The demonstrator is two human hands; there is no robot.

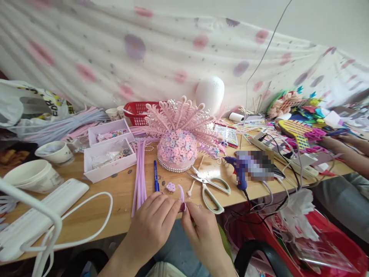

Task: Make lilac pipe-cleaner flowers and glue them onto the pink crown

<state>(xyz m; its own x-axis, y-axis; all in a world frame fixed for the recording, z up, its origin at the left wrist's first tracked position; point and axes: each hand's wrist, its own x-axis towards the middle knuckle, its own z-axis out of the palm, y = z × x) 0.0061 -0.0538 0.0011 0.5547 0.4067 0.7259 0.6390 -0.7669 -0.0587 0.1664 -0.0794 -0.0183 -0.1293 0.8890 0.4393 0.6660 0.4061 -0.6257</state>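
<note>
We see both hands, left hand (pixel 157 221) & right hand (pixel 203 227), closed w/ fingertips meeting over the desk's (pixel 121 192) near edge, pinching the low end of a lilac strip (pixel 181 192); its free end curls up, prob. held short for finer control. Which hand bears more of the grip, we can't tell.

Just beyond lies a lilac flower (pixel 170 187), close by, perhaps for easy comparing. A blue pen (pixel 156 176) is left of it, then a bunch of lilac stems (pixel 139 175), laid lengthwise, prob. so singles pull out easily. Scissors (pixel 204 181) lie to the right, blades parted, handles toward us, so handy for a quick grab, we'd guess.

Farther out, mid-desk, stands the flowered dome (pixel 177 148), pink plumes (pixel 184 115) fanned behind it, w/ a bead string round its base. White boxes (pixel 113 171) sit left, walls prob. keeping small bits together. Glue gun (pixel 241 175) is right, cord trailing off the near edge. Far right, a co-worker's arm (pixel 347 152) reaches in.
</note>
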